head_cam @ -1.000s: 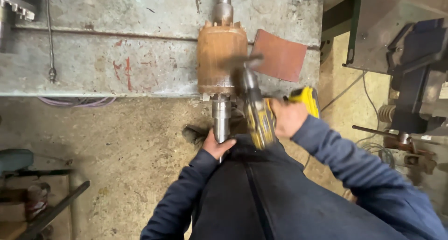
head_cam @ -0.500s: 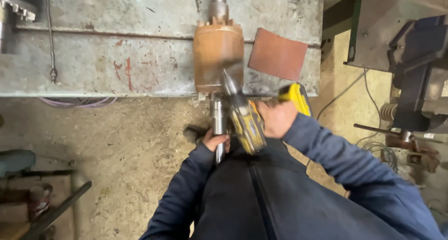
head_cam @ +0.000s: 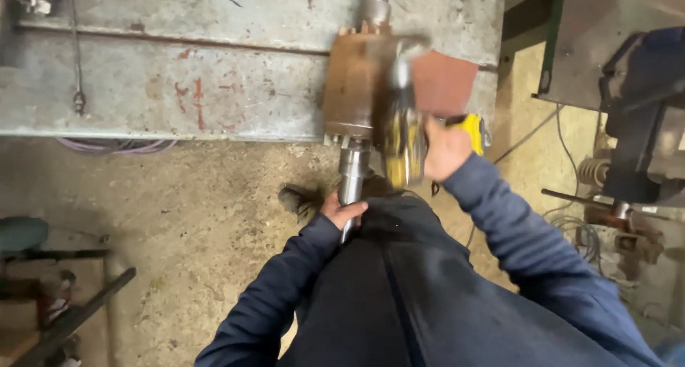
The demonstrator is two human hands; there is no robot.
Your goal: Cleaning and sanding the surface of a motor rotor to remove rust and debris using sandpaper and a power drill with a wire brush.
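Observation:
A brown motor rotor (head_cam: 353,88) lies across the edge of a grey metal workbench (head_cam: 214,74), its steel shaft (head_cam: 352,178) sticking out toward me. My left hand (head_cam: 341,211) grips the lower end of that shaft. My right hand (head_cam: 444,149) holds a yellow and black power tool (head_cam: 404,142). The tool's metal nose points up over the rotor's right side and is blurred by motion. Whether the tip touches the rotor I cannot tell.
A reddish-brown sheet (head_cam: 444,81) lies on the bench right of the rotor. A dark shoe (head_cam: 300,199) stands on the dusty concrete floor. Machine parts, a coiled spring (head_cam: 594,173) and cables crowd the right; a metal bar (head_cam: 78,313) and clutter lie at lower left.
My right hand has swung the power tool up and to the right, from below the rotor's end to alongside its body. My left hand stays on the shaft.

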